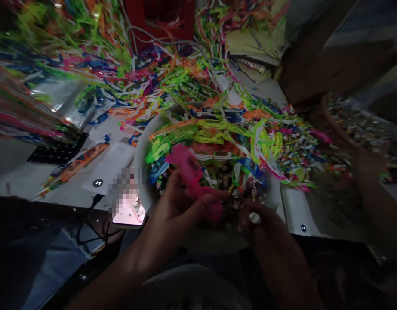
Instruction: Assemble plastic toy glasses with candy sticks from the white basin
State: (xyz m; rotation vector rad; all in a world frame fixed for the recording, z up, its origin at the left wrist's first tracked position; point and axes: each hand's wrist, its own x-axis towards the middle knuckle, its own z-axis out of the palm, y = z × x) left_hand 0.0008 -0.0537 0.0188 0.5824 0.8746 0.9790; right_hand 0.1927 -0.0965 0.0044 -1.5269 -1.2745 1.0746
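My left hand (182, 206) is closed on a bright pink see-through plastic piece (188, 165), which looks like toy glasses, held over a large pale basin (140, 159). My right hand (266, 224) is beside it at the basin's near right side, fingers pinched together and blurred. A small round whitish thing (254, 218) shows on that hand; whatever lies between its fingertips is too dark to make out. Inside the basin are yellow-green plastic pieces (204, 129), blue ones (250, 165) and many small mixed bits.
Heaps of bright plastic pieces (127, 77) cover the back of the table. A lit phone (129, 211) lies left of the basin, near a black rack (56, 148) and an orange piece (82, 159). At right, another person's arm (372, 185) reaches beside a tub (333, 118) of small bits.
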